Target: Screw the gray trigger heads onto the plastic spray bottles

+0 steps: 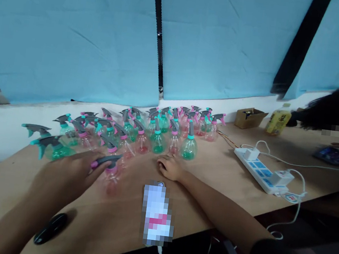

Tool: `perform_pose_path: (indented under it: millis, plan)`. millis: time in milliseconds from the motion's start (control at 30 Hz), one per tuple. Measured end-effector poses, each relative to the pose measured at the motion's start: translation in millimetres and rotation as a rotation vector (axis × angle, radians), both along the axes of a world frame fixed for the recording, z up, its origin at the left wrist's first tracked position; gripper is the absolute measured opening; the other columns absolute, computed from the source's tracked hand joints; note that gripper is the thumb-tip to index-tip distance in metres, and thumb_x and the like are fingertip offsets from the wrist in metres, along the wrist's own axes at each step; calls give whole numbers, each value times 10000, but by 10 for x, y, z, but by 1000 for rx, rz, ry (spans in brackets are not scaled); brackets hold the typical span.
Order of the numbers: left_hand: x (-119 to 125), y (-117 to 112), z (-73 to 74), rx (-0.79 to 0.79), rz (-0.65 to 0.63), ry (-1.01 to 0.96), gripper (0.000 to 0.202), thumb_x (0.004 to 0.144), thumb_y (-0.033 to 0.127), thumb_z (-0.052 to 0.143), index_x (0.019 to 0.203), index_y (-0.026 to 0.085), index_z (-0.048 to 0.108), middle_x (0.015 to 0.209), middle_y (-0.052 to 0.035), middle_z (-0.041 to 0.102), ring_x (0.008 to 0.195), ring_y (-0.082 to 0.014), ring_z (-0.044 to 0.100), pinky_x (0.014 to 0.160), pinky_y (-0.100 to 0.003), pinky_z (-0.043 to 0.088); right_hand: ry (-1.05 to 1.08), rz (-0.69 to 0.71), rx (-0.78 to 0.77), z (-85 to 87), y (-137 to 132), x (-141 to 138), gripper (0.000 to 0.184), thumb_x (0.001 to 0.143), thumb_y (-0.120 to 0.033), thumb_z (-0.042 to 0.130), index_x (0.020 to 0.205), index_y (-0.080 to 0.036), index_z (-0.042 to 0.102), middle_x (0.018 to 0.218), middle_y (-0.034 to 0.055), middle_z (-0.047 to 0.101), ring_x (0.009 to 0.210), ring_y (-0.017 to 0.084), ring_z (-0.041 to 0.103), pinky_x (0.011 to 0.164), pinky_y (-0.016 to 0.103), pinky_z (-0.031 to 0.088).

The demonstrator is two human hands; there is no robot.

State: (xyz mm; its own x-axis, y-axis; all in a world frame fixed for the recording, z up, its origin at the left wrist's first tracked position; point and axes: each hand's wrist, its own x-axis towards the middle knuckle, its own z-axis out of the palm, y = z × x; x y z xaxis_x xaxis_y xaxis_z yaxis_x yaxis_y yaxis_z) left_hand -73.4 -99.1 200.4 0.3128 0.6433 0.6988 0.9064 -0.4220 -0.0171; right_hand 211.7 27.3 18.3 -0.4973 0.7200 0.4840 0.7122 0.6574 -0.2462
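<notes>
Spray bottles (156, 135) crowding table (212, 177), power strip (259, 171), cardboard box (249, 117)

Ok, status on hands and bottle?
Left hand on pink spray bottle head, grip unclear. Right hand open, flat on table. Other bottles crowd close behind.

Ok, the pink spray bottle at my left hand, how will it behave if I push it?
The pink spray bottle looks see-through and empty, so probably light. Its grey trigger head sits high on a round body, so a push near the top may tip it.
</notes>
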Motion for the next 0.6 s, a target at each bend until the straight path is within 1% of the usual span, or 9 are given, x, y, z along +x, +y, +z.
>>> perform_pose_path:
  millis: [33, 100, 133, 200, 267, 300, 400, 533, 600]
  plan:
    - [61, 52, -21, -27, 16, 98, 323, 810, 588, 563, 984, 359, 711, 748, -24, 706, 569, -234, 602, 474, -269, 372, -2, -14, 8, 25, -26, 2, 245, 911, -241, 495, 1110, -198, 631, 1120, 111, 675, 1060, 263, 559, 949, 428, 346]
    - [187, 186, -59, -40, -18, 156, 307, 844, 564, 540, 965, 340, 711, 716, -29, 696, 580, -231, 613, 476, -266, 383, 37, -16, 38, 96, -84, 13, 318, 946, -265, 438, 1219, -190, 583, 1144, 126, 664, 1085, 264, 548, 979, 439, 340]
    - [255, 264, -72, -73, -79, 158, 292, 850, 546, 551, 973, 336, 711, 743, -30, 706, 624, -233, 633, 502, -269, 407, 73, 3, 60, 142, -117, 20, 363, 962, -278, 405, 1286, -184, 538, 1178, 132, 649, 1114, 263, 535, 997, 440, 338]
    - [401, 425, -83, -153, -252, 115, 269, 850, 514, 584, 983, 321, 715, 865, -39, 727, 755, -240, 666, 600, -286, 465, 167, 69, 110, 248, -188, 31, 451, 979, -306, 361, 1406, -173, 415, 1290, 137, 586, 1202, 261, 487, 1030, 440, 336]
    - [551, 571, -71, -273, -398, 60, 266, 833, 495, 624, 997, 308, 719, 947, -39, 726, 835, -241, 672, 672, -292, 486, 234, 165, 157, 349, -257, 24, 543, 965, -357, 397, 1465, -162, 315, 1403, 144, 494, 1306, 275, 408, 1064, 459, 324]
    - [622, 634, -59, -330, -431, 50, 274, 834, 485, 628, 1021, 306, 718, 952, -36, 723, 851, -237, 672, 695, -291, 489, 271, 204, 167, 389, -287, 13, 568, 961, -368, 408, 1478, -168, 286, 1439, 139, 459, 1340, 275, 376, 1084, 470, 309]
    - [797, 772, -24, -417, -475, 73, 284, 864, 466, 596, 1067, 303, 708, 994, -27, 716, 940, -234, 656, 798, -300, 489, 406, 263, 161, 452, -337, -39, 550, 949, -384, 450, 1455, -199, 339, 1427, 124, 475, 1355, 274, 379, 1103, 482, 307]
    - [939, 853, -29, -518, -588, 45, 267, 883, 417, 587, 1084, 293, 711, 1045, -28, 706, 982, -216, 647, 888, -311, 473, 636, 228, 41, 473, -305, -86, 461, 917, -410, 536, 1342, -238, 493, 1312, 99, 571, 1249, 245, 507, 1044, 423, 405]
    - [984, 873, -61, -548, -623, 32, 275, 893, 408, 576, 1111, 299, 704, 1073, -32, 707, 1004, -226, 642, 917, -336, 468, 688, 282, 9, 497, -261, -85, 404, 898, -399, 573, 1269, -240, 553, 1250, 81, 612, 1189, 222, 553, 1021, 395, 431]
